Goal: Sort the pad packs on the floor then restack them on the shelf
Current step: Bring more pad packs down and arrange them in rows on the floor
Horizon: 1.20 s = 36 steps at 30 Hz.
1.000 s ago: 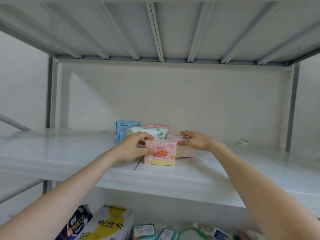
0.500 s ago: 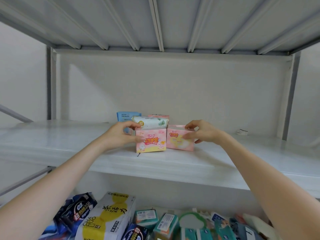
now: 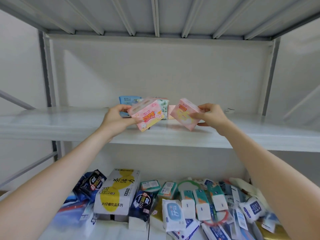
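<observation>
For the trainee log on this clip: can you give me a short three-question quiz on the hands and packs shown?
1. True or false: the left hand grips the yellow-printed pink pack, and the right hand grips a second pink pack.
2. Which stands farthest left at the back of the shelf? A. blue pack B. black pack C. green box
3. Fill in: the white and yellow box sits ___ that shelf.
Key: 1 true; 2 A; 3 below.

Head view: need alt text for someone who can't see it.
The left hand and right hand each hold a tilted pink pack, the left pack and right pack, over the shelf. A blue pack and others sit behind them; a pile of packs lies below.
</observation>
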Available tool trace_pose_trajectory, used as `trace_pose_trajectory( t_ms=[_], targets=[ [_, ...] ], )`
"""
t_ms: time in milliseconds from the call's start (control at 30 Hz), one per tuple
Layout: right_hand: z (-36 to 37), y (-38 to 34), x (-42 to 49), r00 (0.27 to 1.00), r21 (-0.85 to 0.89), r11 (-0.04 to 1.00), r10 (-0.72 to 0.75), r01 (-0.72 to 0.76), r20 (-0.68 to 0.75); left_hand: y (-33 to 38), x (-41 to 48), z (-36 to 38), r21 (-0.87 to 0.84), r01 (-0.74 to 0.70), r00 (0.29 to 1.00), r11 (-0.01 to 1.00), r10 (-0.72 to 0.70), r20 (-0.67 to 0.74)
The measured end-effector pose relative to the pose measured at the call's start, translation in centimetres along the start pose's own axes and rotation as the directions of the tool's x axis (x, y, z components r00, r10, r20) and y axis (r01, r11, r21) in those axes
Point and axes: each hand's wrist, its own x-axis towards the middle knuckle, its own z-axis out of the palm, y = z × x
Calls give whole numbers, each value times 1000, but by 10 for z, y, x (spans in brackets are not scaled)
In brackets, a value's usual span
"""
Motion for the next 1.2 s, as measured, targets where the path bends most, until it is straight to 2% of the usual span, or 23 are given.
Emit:
trace_pose_trajectory(
  t_ms=[333, 567, 933, 1200],
  targets=[
    [7, -17, -119, 994, 234, 972, 42, -17, -101, 19, -82, -21, -35, -16, 999, 999, 17, 42],
    [-2, -7, -192, 991, 286, 953, 122, -101, -58, 32, -159, -19, -58, 18, 995, 998, -12, 95],
    [-13, 42, -324, 959, 182, 942, 278, -282, 49, 2, -308, -21, 19, 248, 959, 969, -248, 139],
    [5, 107, -432, 889, 88, 885, 454, -457, 56, -50, -406, -18, 101, 384, 885, 918, -397, 244]
  ],
)
